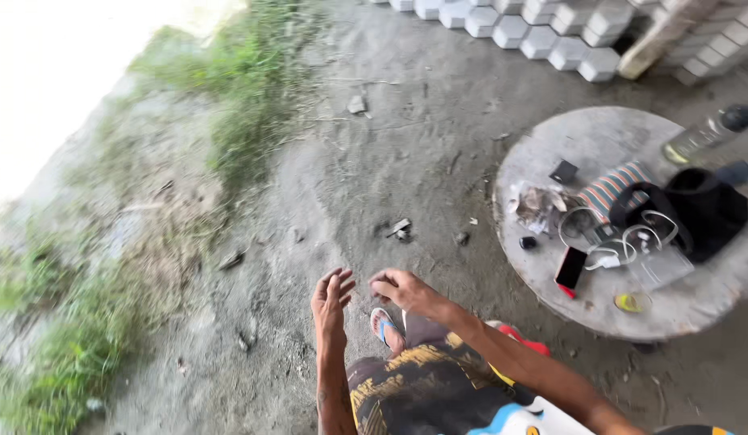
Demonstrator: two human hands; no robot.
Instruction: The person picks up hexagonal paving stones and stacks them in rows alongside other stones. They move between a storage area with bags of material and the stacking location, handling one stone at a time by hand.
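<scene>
Both hands hang in the air above the dirt floor (374, 169), holding nothing. The left hand (331, 300) is flat with its fingers stretched out and apart, pointing away from the person. The right hand (404, 290), just to its right, has its grip loosely curled, fingers bent and thumb close to them but clamped on nothing. The two hands are near each other, not touching.

Just below the right hand, a foot in a blue flip-flop (382, 326) rests on the floor, the nearest thing to that grip. Small stones (399, 229) lie on the floor a little farther away, beyond both hands.

To the right, well apart from the hands, stands a round table (680, 310). On it lie a phone with a red case (570, 267), white cables (624, 246), a black bag (704, 209), a striped cloth (611, 187) and a clear bottle (708, 133). Far right, pale hexagonal blocks (551, 32) are stacked. Grass (245, 89) grows along the left.
</scene>
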